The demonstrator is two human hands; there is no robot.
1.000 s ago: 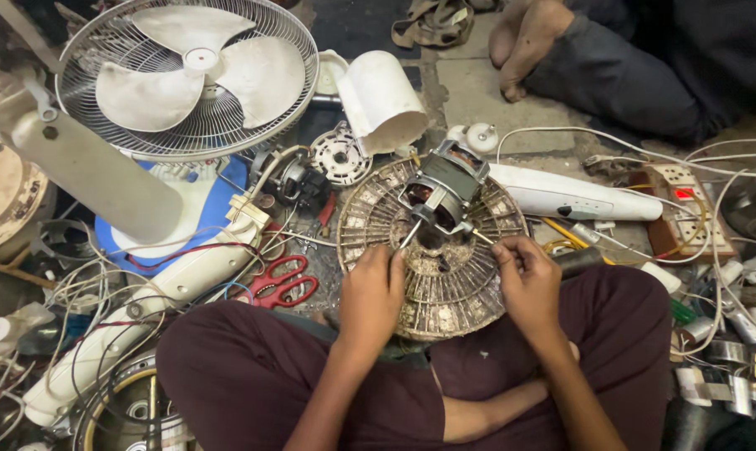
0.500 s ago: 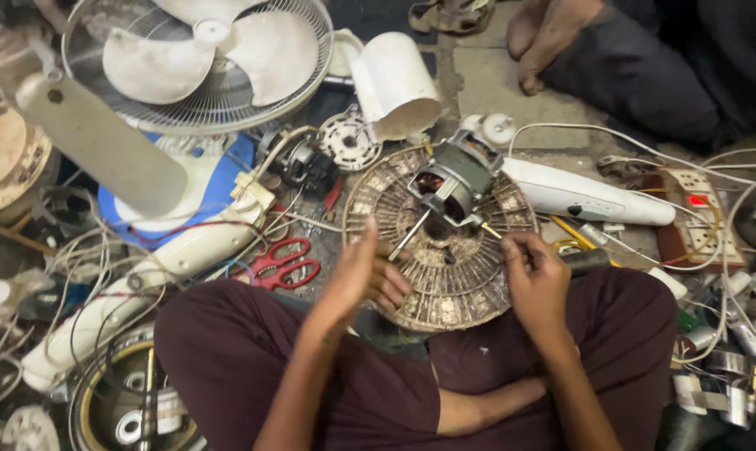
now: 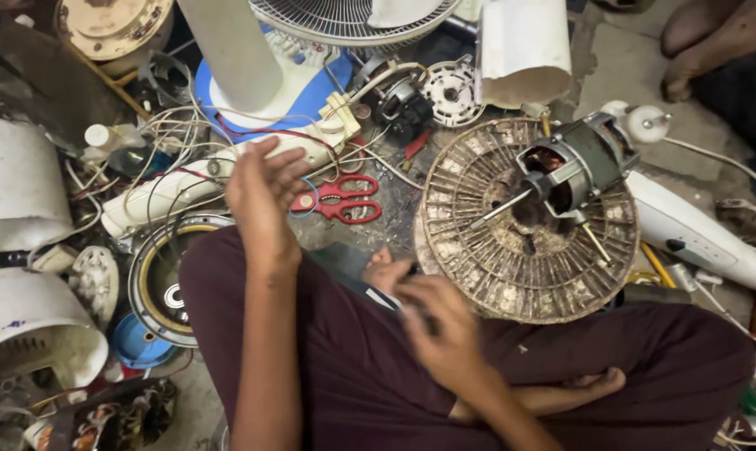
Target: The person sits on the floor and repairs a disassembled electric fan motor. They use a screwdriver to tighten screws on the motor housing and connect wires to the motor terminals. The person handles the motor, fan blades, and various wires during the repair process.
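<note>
We see our left hand (image 3: 261,196) raised with the fingers spread loose and nothing in it, hovering above the long white plastic fan column (image 3: 219,171) that lies among tangled wires. Just beside it, toward the middle of the floor, lie the red-handled scissors (image 3: 345,199), flat and apart from our fingers.

Our right hand (image 3: 441,321) is low over our lap, blurred; the fingers are curled near a small dark object by our bare foot (image 3: 386,269), but we cannot tell whether they grip it or how far they are closed.

The dusty round wire fan guard (image 3: 512,267) lies flat on the floor right in front of our right knee, its near rim touching or overlapping our maroon trouser leg (image 3: 612,351). On it rests the grey electric fan motor with exposed copper windings (image 3: 574,171), tilted, its shaft pointing toward the guard's centre.

Open floor is scarce. A narrow bare patch shows between the scissors and the guard's left rim. To the left, a round metal ring housing (image 3: 157,284) presses against our left thigh. A white curved plastic shroud (image 3: 524,50) stands beyond the guard's far edge, and a white plastic fan stem (image 3: 695,234) lies at its right rim.
</note>
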